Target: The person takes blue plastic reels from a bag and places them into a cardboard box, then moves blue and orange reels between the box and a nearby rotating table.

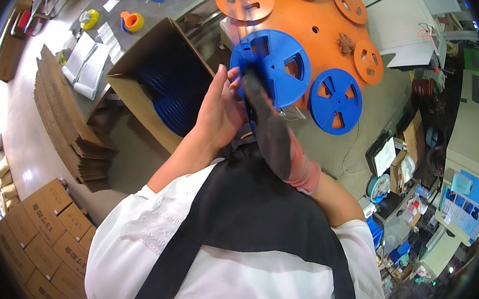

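Observation:
My bare left hand (220, 106) has its thumb up and its fingers curled against a thin, dark blue edge, which looks like a blue reel (250, 110) seen edge-on and smeared by motion. On the other side of that edge is my right hand (269, 124), in a dark-palmed glove with a pink cuff. Its fingers are blurred, so their grip cannot be made out. Just beyond both hands, a blue slotted reel disc (289, 49) lies on the orange round table (315, 48). A second blue disc (336, 101) sits at the table's near right edge.
Left of my hands stands an open carton (134, 99) with many blue reels (175, 105) inside. Flattened cardboard (67, 119) leans beside it, and stacked boxes (47, 235) fill the lower left. A grey bench (149, 10) holds tape rolls (131, 22) and an open notebook (86, 64).

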Motion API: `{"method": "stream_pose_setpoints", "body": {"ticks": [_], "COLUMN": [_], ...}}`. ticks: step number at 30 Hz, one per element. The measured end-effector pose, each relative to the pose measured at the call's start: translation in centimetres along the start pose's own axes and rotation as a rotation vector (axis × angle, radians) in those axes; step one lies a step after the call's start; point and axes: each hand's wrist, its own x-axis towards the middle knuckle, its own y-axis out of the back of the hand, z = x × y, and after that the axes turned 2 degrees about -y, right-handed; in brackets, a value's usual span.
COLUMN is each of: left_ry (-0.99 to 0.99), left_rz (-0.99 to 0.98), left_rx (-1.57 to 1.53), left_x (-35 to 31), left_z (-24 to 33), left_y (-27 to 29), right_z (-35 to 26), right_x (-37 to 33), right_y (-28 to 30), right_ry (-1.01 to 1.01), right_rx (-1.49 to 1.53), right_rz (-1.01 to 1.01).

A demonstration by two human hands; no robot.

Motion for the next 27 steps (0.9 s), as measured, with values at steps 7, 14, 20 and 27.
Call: {"method": "stream_pose_setpoints", "body": {"ticks": [7, 14, 20, 27], "left_ry": [0.089, -0.015, 0.002, 0.071], "left_rz": [-0.490, -0.625, -0.705, -0.683], "left_rx": [-0.462, -0.493, -0.510, -0.600], "left_x": [0.7, 1.4, 1.5, 1.5], "left_z": [1.4, 2.5, 3.1, 1.1], "left_y": [2.5, 4.5, 5.5, 6.4], "right_z": [-1.6, -3.5, -1.4, -0.1], "right_x": [0.9, 0.7, -2.3, -0.8], "right_y": [0.0, 1.9, 4.1, 6.4], "right_ry": [0.006, -0.186, 0.032, 0.084], "right_rx": [-0.511, -0.310, 0.049, 0.026], "right_rz": [-0.484, -0.608, 0.235, 0.782]}}
